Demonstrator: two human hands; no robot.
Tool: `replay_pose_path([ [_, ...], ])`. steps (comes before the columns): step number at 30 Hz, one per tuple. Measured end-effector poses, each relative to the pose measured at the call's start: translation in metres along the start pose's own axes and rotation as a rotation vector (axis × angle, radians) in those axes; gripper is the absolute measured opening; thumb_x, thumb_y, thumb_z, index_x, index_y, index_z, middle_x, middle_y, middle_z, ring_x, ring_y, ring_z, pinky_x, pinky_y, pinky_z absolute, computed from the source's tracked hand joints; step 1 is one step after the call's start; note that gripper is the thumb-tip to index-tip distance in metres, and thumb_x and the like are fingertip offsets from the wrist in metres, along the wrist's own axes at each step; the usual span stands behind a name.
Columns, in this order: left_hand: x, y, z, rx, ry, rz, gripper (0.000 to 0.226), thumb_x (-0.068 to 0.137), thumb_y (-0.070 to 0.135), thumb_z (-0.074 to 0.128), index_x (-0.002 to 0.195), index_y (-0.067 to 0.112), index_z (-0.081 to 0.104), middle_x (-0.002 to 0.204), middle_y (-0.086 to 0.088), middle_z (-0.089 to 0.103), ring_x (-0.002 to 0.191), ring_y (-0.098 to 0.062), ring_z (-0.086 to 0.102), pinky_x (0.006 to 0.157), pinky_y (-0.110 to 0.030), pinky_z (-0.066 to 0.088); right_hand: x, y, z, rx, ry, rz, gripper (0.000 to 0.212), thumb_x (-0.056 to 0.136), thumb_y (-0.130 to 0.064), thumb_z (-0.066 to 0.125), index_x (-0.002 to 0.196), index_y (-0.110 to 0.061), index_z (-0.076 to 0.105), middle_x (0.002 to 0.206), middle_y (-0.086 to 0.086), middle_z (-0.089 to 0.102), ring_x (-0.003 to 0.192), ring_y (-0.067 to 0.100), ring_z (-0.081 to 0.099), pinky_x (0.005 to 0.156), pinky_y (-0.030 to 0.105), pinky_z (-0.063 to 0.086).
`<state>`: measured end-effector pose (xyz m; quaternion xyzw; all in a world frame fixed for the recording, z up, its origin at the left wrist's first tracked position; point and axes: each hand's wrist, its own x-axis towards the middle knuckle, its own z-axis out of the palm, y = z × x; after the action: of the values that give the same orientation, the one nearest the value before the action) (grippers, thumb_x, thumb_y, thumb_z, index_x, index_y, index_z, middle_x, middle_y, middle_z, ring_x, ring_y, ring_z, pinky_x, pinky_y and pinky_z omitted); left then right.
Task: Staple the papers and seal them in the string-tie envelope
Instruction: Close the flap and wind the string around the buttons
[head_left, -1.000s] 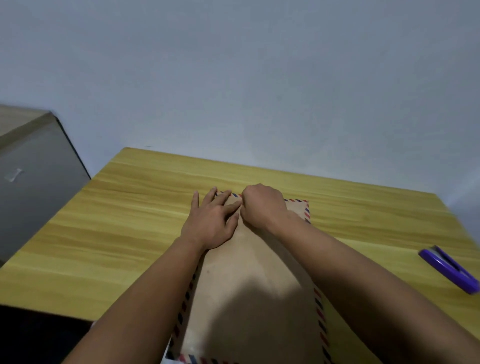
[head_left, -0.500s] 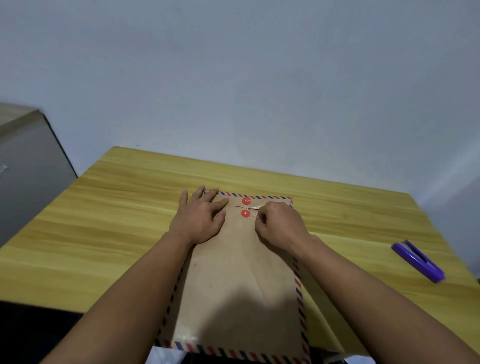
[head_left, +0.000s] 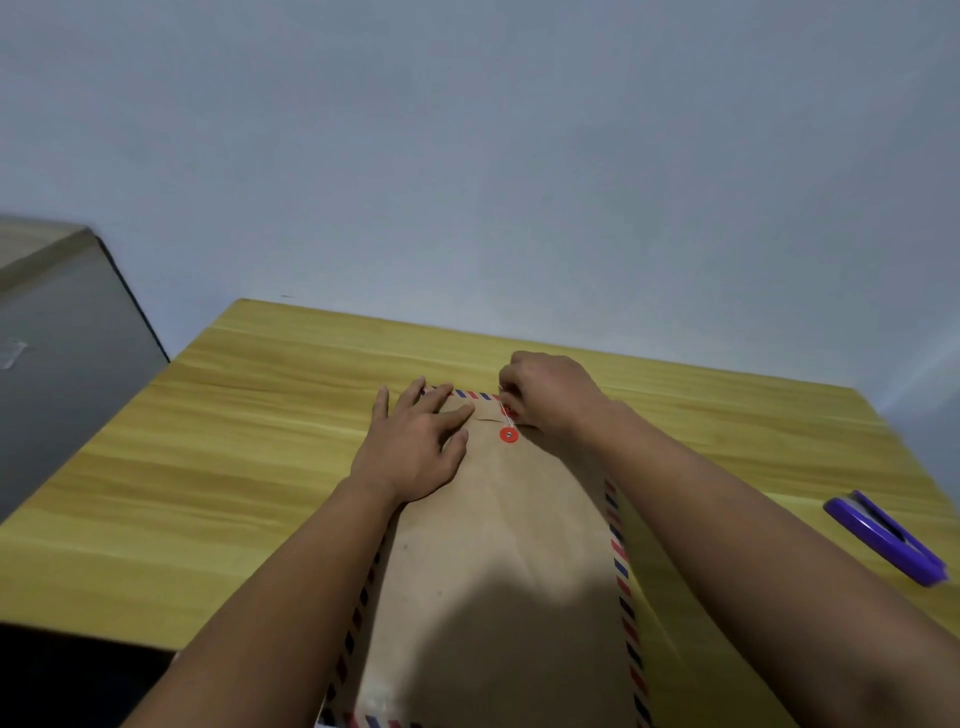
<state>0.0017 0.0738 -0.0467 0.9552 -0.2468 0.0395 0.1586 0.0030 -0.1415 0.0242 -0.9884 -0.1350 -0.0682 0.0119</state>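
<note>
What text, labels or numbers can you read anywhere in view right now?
None: no readable text anywhere.
Envelope: only a red and blue striped border and red discs, no writing.
Stapler: plain purple, no legible brand.

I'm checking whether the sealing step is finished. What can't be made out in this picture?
- Head view: upper red button, partly covered by the right hand.
- String: too thin to count wraps; its pinched end is hidden in the fingers.
- Papers: out of sight; the envelope shows none, so stapling can't be confirmed.
- Envelope's near edge: cut off by the frame bottom.
</note>
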Motion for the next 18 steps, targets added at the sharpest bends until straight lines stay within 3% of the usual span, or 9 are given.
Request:
replay_pose_path([
  [5,-0.001,0.001,-0.002,0.009,-0.011,0.009,0.057,0.097,0.053,0.028,0.150,0.045,0.046,0.167,0.007,0.030,0.159,-0.025,0.010,0.124,-0.063,0.003,0.023,-0.012,0.005,-0.113,-0.056,-0.164,0.023,0.102,-0.027,0.054,0.103,-0.018,0.075,0.104,0.001,0.066,0.092,0.027,0.066,0.069,0.033,0.032],
  [12,0.000,0.001,-0.001,0.005,-0.007,-0.002,0.054,0.098,0.053,0.032,0.150,0.045,0.046,0.167,0.008,0.030,0.159,-0.025,0.010,0.125,-0.062,0.002,0.006,0.012,0.010,-0.003,-0.015,0.070,0.019,0.099,-0.027,0.058,0.097,-0.017,0.074,0.099,0.001,0.066,0.093,0.027,0.065,0.070,0.033,0.040],
  [18,-0.001,0.004,-0.005,0.001,-0.020,-0.018,0.060,0.094,0.056,0.027,0.150,0.046,0.046,0.167,0.009,0.030,0.158,-0.025,0.012,0.125,-0.061,0.002,-0.034,0.012,0.008,0.012,0.017,0.083,0.027,0.100,-0.033,0.056,0.095,-0.016,0.075,0.095,0.001,0.065,0.086,0.027,0.065,0.069,0.034,0.043],
])
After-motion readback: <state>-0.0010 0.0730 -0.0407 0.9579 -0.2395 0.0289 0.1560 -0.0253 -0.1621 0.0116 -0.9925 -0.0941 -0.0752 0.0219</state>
